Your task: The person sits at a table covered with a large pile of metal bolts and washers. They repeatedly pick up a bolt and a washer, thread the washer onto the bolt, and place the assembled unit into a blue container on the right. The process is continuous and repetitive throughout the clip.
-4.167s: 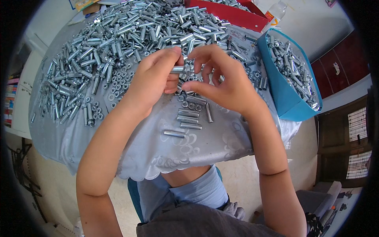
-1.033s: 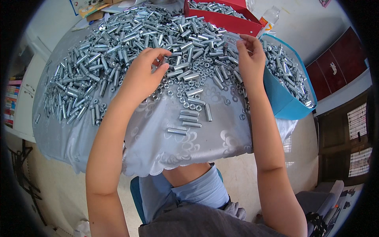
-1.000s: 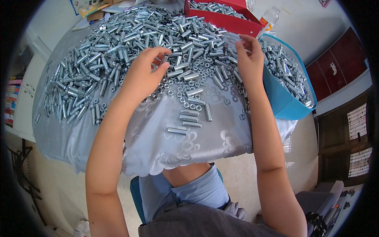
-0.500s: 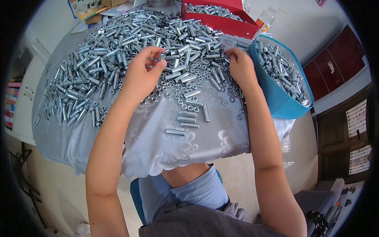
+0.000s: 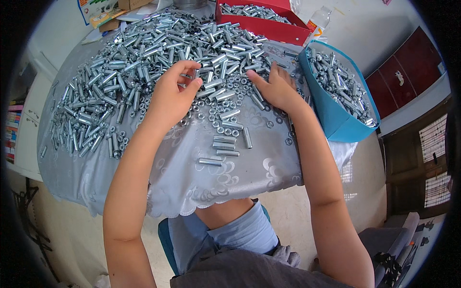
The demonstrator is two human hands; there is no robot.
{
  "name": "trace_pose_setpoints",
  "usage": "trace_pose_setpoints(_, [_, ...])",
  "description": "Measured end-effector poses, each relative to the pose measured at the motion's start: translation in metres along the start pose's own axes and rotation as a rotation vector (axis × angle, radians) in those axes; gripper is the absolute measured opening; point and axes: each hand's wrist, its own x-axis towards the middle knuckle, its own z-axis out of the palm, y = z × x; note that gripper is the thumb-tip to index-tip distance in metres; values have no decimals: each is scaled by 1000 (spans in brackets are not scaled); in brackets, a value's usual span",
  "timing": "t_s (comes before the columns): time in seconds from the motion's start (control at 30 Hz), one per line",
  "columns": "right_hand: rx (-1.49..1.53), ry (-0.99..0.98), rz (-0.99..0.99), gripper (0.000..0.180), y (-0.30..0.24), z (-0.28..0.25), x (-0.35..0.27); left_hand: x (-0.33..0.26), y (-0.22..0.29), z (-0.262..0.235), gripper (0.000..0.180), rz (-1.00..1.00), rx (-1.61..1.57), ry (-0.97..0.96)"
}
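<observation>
Reaching into the sleeve pile (image 5: 158, 53), the left hand (image 5: 170, 96) curls loosely over sleeves, fingers apart; the right hand (image 5: 278, 89) lies flat, spread on nuts (image 5: 225, 113). Few sleeves (image 5: 225, 144) lie near; the blue bin (image 5: 336, 91) at right is partly filled, most remains.

Heap of silver metal sleeves (image 5: 158, 53): short shiny cylinders lying on their sides at all angles, spread across far half of grey tablecloth (image 5: 192, 182). Small hex nuts (image 5: 218, 113) scattered flat along heap's near edge. Few separate sleeves (image 5: 225, 144) lie side by side, nearer table edge.
</observation>
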Motion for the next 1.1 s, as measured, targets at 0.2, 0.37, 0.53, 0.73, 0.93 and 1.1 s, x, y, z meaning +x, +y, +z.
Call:
trace_pose_setpoints(0.2, [140, 37, -440, 106, -19, 12, -22, -3, 7, 3, 28, -1, 20, -15])
trace_pose_setpoints(0.37, [81, 58, -642, 84, -31, 15, -36, -3, 4, 5, 28, 5, 30, -38])
trace_pose_setpoints(0.53, [74, 105, -663, 72, -26, 16, -34, -3, 3, 5, 29, 3, 26, -49])
trace_pose_setpoints(0.73, [277, -1, -699, 46, -18, -10, -27, -4, 5, 5, 28, -8, 49, -57])
trace_pose_setpoints(0.93, [297, 70, -626, 38, -4, -15, -16, -3, 2, 4, 27, 22, 17, -32])
trace_pose_setpoints(1.1, [243, 110, -518, 27, 3, -15, -9, 0, 1, -3, 28, 33, 29, 17])
